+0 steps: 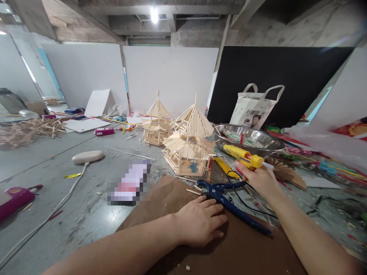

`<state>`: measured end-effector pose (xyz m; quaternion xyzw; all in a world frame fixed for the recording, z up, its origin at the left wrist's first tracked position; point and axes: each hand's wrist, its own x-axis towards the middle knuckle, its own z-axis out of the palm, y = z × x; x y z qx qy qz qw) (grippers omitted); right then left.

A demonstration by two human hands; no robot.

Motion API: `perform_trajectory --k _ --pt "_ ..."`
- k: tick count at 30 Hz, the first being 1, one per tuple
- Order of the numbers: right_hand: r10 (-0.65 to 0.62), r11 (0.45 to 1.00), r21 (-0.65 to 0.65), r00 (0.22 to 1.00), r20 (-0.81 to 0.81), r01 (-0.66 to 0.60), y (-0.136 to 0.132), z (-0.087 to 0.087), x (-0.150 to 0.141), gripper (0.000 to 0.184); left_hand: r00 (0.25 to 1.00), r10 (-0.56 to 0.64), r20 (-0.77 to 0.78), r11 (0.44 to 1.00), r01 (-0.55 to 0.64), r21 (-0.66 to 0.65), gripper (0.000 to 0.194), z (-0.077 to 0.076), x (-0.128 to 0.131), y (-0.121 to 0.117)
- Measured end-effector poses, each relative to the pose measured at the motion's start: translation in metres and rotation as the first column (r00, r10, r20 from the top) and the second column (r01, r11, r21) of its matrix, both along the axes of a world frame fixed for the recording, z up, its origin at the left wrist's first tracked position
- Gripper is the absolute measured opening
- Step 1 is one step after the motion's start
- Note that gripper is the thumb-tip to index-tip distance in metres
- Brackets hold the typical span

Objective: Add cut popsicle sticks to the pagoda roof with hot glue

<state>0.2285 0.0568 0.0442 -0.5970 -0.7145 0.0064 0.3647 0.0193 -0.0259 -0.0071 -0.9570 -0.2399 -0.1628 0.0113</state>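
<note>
My right hand (258, 178) is closed around the grip of a yellow glue gun (243, 155), whose barrel points left toward a stick-built pagoda model (187, 147). My left hand (200, 220) lies flat with fingers stretched out on brown cardboard (243, 248), its fingertips just beside blue-handled pliers (229, 198). A black cord (246, 206) runs from the glue gun across the cardboard. A second, smaller stick pagoda (156, 124) stands behind the first one.
A steel bowl (249, 139) holds sticks at the right, with a white tote bag (255, 107) behind it. A pile of sticks (25, 131) lies far left. A white power adapter (87, 156), a pink tool (14, 200) and loose sticks lie on the grey floor.
</note>
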Motion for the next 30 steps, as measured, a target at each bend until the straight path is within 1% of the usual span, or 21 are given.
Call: perform_trajectory --k 2,5,7,9,11,14,16,18,19,20,22,24,26,27,28,29,30 --pt "0.023 0.999 -0.042 0.997 -0.067 -0.026 0.000 0.000 0.000 0.030 1.000 0.010 -0.008 1.000 -0.011 -0.016 0.037 -0.001 0.000 0.000" --pt "0.064 0.990 -0.107 0.963 -0.260 -0.095 -0.001 -0.001 -0.001 0.029 1.000 0.009 -0.019 1.000 -0.010 -0.021 0.035 -0.002 0.000 0.001" --pt "0.085 0.985 -0.104 0.918 -0.386 -0.135 -0.001 0.000 -0.002 0.028 1.000 0.017 -0.017 1.000 -0.017 -0.011 0.034 -0.002 0.000 0.002" --pt "0.101 0.983 -0.091 0.888 -0.449 -0.158 0.000 0.000 -0.002 0.027 1.000 0.019 -0.009 1.000 -0.018 0.009 0.031 -0.001 -0.001 0.003" --pt "0.098 0.984 -0.088 0.887 -0.451 -0.154 0.001 0.000 -0.001 0.026 1.000 0.016 0.009 0.999 -0.016 0.030 0.027 0.001 -0.003 0.005" --pt "0.070 0.989 -0.088 0.906 -0.417 -0.117 0.005 -0.003 0.003 0.027 0.998 0.017 0.061 0.998 -0.021 0.056 0.024 0.005 -0.007 0.008" --pt "0.064 0.991 -0.080 0.908 -0.414 -0.106 0.007 -0.005 0.006 0.026 0.990 0.053 0.132 0.996 -0.061 0.059 0.022 0.007 -0.011 0.010" --pt "0.062 0.992 -0.073 0.912 -0.406 -0.100 0.009 -0.007 0.008 0.026 0.956 0.138 0.258 0.988 -0.152 0.034 0.021 0.010 -0.015 0.013" --pt "0.059 0.993 -0.070 0.914 -0.400 -0.095 0.010 -0.008 0.009 0.026 0.920 0.198 0.339 0.977 -0.212 0.005 0.020 0.011 -0.017 0.015" --pt "0.055 0.994 -0.067 0.918 -0.393 -0.089 0.010 -0.008 0.010 0.026 0.868 0.265 0.419 0.961 -0.275 -0.039 0.018 0.012 -0.020 0.017" --pt "0.052 0.994 -0.068 0.925 -0.377 -0.084 0.010 -0.009 0.010 0.027 0.724 0.416 0.550 0.904 -0.396 -0.163 0.015 0.012 -0.026 0.025" --pt "0.061 0.993 -0.070 0.923 -0.379 -0.094 0.010 -0.009 0.010 0.027 0.549 0.572 0.609 0.810 -0.496 -0.313 0.013 0.010 -0.032 0.036" --pt "0.081 0.992 -0.061 0.917 -0.391 -0.113 0.010 -0.009 0.010 0.026 0.391 0.670 0.631 0.722 -0.540 -0.432 0.013 0.006 -0.039 0.049" --pt "0.093 0.991 -0.054 0.913 -0.397 -0.124 0.010 -0.010 0.010 0.025 0.335 0.702 0.629 0.688 -0.546 -0.477 0.015 0.004 -0.042 0.055" --pt "0.102 0.990 -0.045 0.911 -0.399 -0.131 0.010 -0.011 0.010 0.024 0.295 0.729 0.617 0.658 -0.553 -0.512 0.017 0.002 -0.045 0.060" --pt "0.109 0.990 -0.038 0.912 -0.396 -0.135 0.011 -0.011 0.010 0.024 0.267 0.752 0.603 0.630 -0.562 -0.537 0.020 0.001 -0.048 0.065" --pt "0.114 0.990 -0.035 0.914 -0.388 -0.139 0.011 -0.012 0.010 0.023 0.260 0.769 0.583 0.611 -0.566 -0.554 0.023 0.000 -0.050 0.069"
